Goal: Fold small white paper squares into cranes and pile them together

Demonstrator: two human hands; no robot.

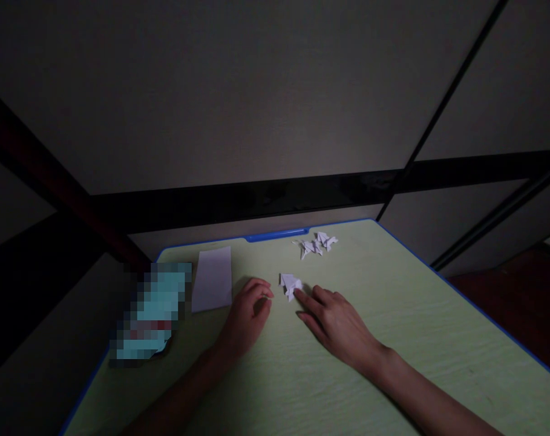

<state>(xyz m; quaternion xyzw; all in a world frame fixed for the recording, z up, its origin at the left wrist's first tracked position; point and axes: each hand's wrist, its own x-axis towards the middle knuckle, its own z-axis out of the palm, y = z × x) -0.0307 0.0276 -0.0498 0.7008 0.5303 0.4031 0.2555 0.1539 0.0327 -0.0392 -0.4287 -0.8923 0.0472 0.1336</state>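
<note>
A small white folded-paper figure (pixel 290 284) lies on the pale green tabletop between my hands. The index fingertip of my right hand (pixel 336 318) touches its right lower side, with the thumb apart and nothing gripped. My left hand (pixel 250 309) rests just left of the figure, not touching it. Its fingers are loosely curved, with a gap between thumb and forefinger and nothing in them. Farther back on the right, more white folded-paper figures (pixel 311 247) sit close together, one of them (pixel 325 240) nearest the back edge.
A stack or sheet of white paper (pixel 212 278) lies left of my left hand. Beside it is a blurred-out turquoise item (pixel 159 309). The table (pixel 420 339) has a blue rim and a blue tray-like ledge (pixel 278 235) at the back, against grey panels (pixel 256 109).
</note>
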